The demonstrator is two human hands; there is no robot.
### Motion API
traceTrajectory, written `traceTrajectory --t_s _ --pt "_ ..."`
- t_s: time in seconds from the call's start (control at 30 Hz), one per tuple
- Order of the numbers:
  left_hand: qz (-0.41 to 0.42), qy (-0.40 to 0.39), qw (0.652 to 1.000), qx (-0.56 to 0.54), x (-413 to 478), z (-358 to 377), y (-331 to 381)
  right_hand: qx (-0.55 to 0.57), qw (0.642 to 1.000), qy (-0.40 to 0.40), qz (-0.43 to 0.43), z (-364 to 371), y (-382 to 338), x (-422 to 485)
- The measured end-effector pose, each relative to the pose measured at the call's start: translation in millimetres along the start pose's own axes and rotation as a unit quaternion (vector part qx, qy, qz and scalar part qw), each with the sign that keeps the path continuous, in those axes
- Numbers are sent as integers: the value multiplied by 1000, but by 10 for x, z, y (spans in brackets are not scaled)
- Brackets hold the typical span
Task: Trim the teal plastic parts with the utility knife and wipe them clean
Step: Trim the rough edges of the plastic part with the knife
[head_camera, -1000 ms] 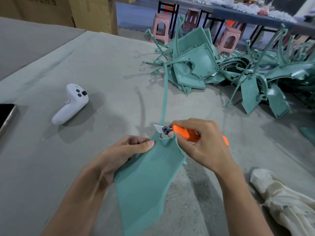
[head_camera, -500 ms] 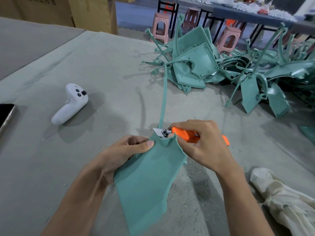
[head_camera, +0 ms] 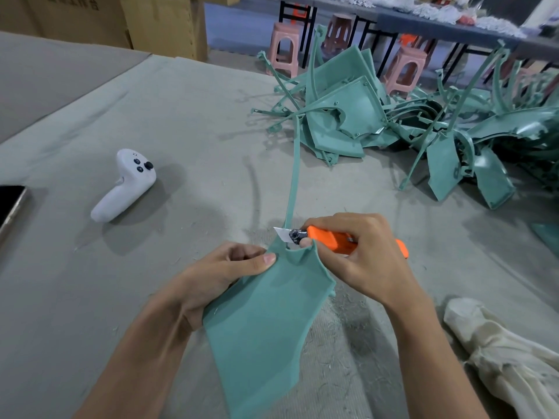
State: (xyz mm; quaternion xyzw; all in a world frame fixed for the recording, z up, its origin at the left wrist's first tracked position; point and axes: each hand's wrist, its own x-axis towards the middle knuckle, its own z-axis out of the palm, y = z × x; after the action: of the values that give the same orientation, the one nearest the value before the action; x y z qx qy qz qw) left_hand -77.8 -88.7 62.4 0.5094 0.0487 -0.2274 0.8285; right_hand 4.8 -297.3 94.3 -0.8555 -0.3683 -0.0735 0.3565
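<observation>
Left hand (head_camera: 217, 276) grips teal part (head_camera: 266, 328) | right hand (head_camera: 360, 261) fingers clasp utility knife (head_camera: 326, 237)

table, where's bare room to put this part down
Free: the stretch between the controller and the pile, and the near left corner below the phone. Crowded: far right with the pile, near right with the cloth.

The left hand (head_camera: 220, 276) and right hand (head_camera: 366, 261) are bare, like both forearms (head_camera: 145, 358), fingernails short
</observation>
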Motion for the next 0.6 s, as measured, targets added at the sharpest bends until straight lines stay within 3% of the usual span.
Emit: traceTrajectory --t_s 0.5,0.6 --pt "-15 -21 1000 17 6 42 -16 -80 994 72 26 -50 17 -13" --pt "-12 -19 1000 12 10 42 -20 -35 997 63 12 -88 29 -24"
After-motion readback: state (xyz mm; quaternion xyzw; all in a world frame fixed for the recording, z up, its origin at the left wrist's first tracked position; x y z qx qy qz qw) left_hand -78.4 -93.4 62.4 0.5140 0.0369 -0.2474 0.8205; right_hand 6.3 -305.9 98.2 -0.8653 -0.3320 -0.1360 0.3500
